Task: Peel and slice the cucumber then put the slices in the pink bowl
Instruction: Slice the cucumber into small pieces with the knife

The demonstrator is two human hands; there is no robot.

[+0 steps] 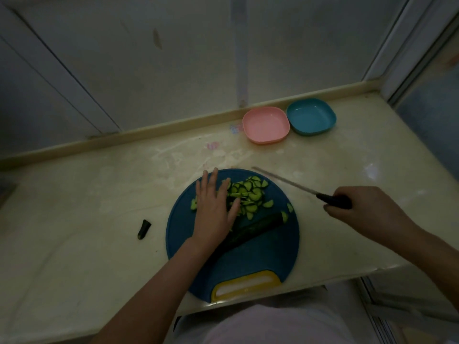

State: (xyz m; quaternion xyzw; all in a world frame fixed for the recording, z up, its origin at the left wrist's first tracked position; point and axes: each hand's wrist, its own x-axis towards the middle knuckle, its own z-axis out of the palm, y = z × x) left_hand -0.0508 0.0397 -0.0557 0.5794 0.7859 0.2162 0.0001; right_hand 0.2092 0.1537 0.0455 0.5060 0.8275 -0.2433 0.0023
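Note:
A pile of cucumber slices (250, 194) lies on the far half of the round blue cutting board (260, 254). An uncut dark green cucumber piece (258, 225) lies diagonally across the board's middle. My left hand (213, 209) lies flat with straight fingers on the left side of the slices. My right hand (367, 207) grips the black handle of a knife (293, 184), right of the board, its blade pointing up-left above the counter. The empty pink bowl (265, 125) stands at the back of the counter.
A blue bowl (311, 116) touches the pink one on its right. A cut cucumber end (144, 229) lies on the cream counter left of the board. The board's yellow handle (246, 285) points toward me. A wall ledge runs along the back.

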